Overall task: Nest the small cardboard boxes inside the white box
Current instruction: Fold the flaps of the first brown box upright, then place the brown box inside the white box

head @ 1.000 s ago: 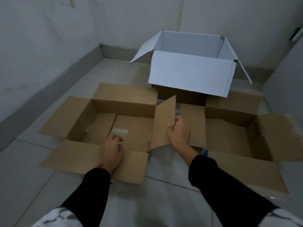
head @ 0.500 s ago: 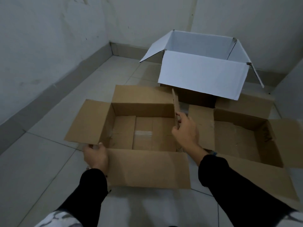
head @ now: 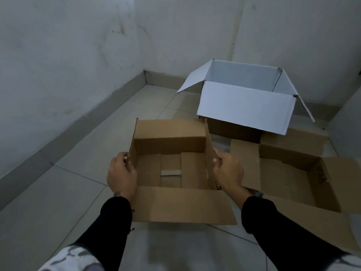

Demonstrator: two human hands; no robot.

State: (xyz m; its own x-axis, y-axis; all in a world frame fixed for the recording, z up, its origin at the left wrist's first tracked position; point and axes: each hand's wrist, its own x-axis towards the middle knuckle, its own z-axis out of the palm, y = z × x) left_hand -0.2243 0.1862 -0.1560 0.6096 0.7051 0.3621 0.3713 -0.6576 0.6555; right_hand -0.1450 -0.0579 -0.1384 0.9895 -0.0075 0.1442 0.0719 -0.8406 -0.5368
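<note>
White cardboard is sitting at about one o'clock from you: the white box (head: 246, 106), the biggest thing on the floor (head: 58, 202), is standing open against the far wall with its flaps spread and nothing visible inside, so no nesting is done yet. At three o'clock the second brown box (head: 293, 178) is lying open and untouched, its near flap running under your right sleeve. Dead ahead at twelve o'clock, the brown box (head: 172, 169) you are working on is looking different from a second ago: its two side flaps, splayed flat then, are now standing upright, and the whole box appears to be coming up off the tiles toward you. That is making it narrower, which I judge will help it pass into the white box. Its near flap is still folded out toward you, and a strip of tape is showing on its bottom seam. Your left hand (head: 122, 176) is clamped on the left flap, fingers pinching its edge, and your right hand (head: 228, 171) is gripping the right flap likewise.
</note>
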